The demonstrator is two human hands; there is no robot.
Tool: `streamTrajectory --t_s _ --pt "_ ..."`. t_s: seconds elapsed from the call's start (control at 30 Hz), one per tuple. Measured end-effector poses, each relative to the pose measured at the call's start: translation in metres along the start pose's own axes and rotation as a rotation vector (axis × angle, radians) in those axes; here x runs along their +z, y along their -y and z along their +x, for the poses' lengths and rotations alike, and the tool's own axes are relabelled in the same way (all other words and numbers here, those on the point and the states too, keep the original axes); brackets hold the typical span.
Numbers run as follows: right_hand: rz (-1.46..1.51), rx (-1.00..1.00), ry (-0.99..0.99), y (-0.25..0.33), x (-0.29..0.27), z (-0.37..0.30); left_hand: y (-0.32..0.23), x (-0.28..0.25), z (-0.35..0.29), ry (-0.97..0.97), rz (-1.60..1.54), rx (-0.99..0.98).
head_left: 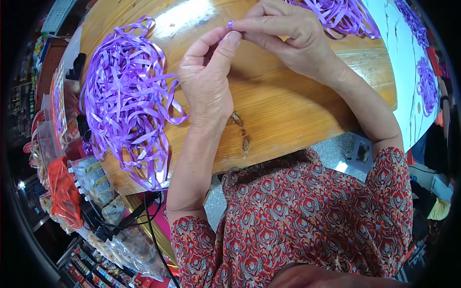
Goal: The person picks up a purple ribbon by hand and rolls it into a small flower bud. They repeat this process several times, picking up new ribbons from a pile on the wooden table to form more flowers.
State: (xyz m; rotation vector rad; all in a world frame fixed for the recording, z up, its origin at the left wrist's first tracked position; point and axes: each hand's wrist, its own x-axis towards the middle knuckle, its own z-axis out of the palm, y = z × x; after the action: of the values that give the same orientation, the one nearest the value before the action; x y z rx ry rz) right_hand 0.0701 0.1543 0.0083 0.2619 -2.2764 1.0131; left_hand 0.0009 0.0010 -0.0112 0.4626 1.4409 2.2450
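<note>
- Pinching thin, shiny purple ribbon (231, 24) between left hand (207, 77) and right hand (295, 41).
- Looks unfinished, with tangled purple ribbon pile (125, 91) on brown wooden counter (283, 108).
- Cannot tell finished bits.

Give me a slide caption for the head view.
Left hand and right hand meet at purple ribbon over a wooden table, a ribbon heap to the left.

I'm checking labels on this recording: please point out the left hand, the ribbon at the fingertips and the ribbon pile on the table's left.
Left hand (206, 81): head view, back of the hand.
Ribbon at the fingertips (231, 23): head view, its small visible bit.
Ribbon pile (122, 91): head view, middle strands.
</note>
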Motion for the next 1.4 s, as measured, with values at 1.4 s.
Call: streamTrajectory --t_s 1.4 --pt "-0.547 -0.516 -0.022 -0.009 -0.004 0.005 -0.015 0.005 -0.003 0.041 0.136 -0.119"
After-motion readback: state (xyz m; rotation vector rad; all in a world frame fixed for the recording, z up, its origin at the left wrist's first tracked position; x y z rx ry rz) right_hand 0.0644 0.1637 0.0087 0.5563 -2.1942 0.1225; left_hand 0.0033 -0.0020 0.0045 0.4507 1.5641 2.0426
